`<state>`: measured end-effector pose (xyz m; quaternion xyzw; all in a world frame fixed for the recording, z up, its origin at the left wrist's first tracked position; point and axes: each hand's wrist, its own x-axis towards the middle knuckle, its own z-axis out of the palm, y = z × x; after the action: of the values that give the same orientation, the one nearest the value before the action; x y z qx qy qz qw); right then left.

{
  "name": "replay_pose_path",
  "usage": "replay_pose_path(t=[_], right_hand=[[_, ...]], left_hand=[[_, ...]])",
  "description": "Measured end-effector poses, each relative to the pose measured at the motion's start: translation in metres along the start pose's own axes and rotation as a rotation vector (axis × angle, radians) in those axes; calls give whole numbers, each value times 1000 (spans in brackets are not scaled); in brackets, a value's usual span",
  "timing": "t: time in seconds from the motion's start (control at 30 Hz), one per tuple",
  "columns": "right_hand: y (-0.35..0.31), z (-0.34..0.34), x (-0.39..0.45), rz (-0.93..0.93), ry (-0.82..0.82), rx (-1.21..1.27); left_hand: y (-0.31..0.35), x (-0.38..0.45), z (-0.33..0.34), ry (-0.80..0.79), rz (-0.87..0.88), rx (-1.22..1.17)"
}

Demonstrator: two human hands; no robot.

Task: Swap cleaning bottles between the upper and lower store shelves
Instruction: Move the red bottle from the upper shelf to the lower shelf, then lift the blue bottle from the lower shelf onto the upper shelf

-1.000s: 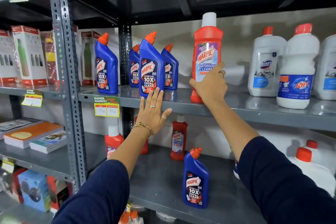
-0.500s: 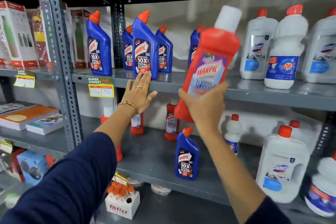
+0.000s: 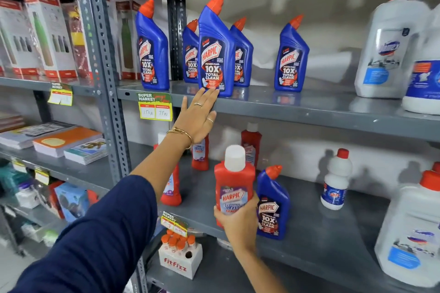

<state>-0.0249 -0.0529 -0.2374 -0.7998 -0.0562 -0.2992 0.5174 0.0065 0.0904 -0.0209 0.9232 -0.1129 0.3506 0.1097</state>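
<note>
My right hand grips a red Harpic bottle with a white cap, upright, at the front edge of the lower shelf. A blue Harpic bottle stands just to its right on that shelf. My left hand is flat and open against the front edge of the upper shelf, its fingertips touching the base of a tall blue Harpic bottle. Several more blue Harpic bottles stand on the upper shelf, one off to the right.
Large white bottles stand at the upper shelf's right end and more on the lower right. Small red bottles and a small white bottle stand further back on the lower shelf. A fitfizz box sits below. Books and boxes fill the left rack.
My right hand lifted the red Harpic bottle off the upper shelf, tilted it out, and brought it down to the lower shelf. My left hand stayed at the upper shelf edge.
</note>
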Motion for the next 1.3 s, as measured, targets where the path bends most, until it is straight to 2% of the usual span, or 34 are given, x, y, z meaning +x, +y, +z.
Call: replay_pose_path(t=[0.17,0.47,0.7,0.9,1.03,1.2,1.3], right_hand=[[24,33,8,96,-143,-126],[36,77,33,259,-105,-88],[41,85,37,258,-124,-100],[43,71,24,168,-130,-196],[38,55,19,31,-100,-261],[29,22,25,-187,-32,-445],[27,3,30,-201,41,-569]], left_hand=[[-3,1,4,20,-3,-101],[-7,1,11,75,15,-178],[-6,2,14,105,16,-171],[-4,2,18,121,-3,-113],[-2,0,19,130,-31,-102],[14,0,20,145,-102,-183],[26,0,21,162,-157,-258]])
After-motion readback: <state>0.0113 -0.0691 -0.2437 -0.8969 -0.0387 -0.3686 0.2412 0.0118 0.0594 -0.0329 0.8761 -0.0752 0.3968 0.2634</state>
